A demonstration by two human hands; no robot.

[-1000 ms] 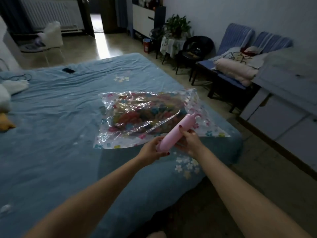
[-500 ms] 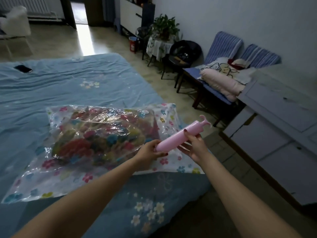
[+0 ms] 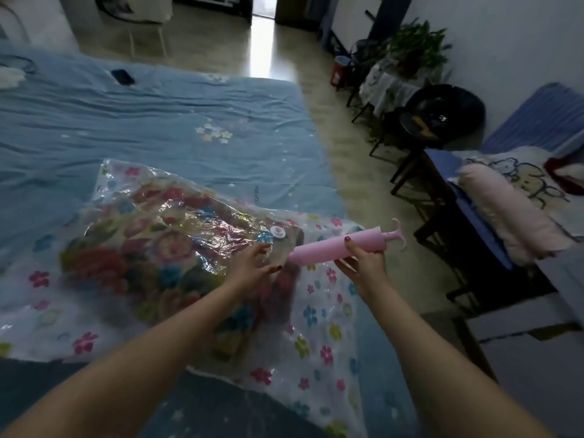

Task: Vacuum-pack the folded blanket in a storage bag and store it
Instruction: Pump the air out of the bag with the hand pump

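Note:
A clear storage bag (image 3: pixel 319 314) printed with small flowers lies on the blue bed (image 3: pixel 158 128). Inside it is the folded, brightly flowered blanket (image 3: pixel 151 254). A white round valve (image 3: pixel 277 231) sits on top of the bag. My right hand (image 3: pixel 363 263) grips a pink hand pump (image 3: pixel 341 246), held level above the bag's right side with its handle pointing right. My left hand (image 3: pixel 252 263) rests on the bag just below the valve, fingers spread, holding nothing.
A black phone (image 3: pixel 122 76) lies far back on the bed. To the right stand dark chairs (image 3: pixel 436 121), a bench with a pink pillow (image 3: pixel 512 210), a plant (image 3: pixel 414 49) on a small table, and grey cabinets (image 3: pixel 537 343). Floor runs between bed and furniture.
My left hand has let go of the pump and moved onto the bag beside the valve. The right hand keeps the pump. The view has come closer to the bag.

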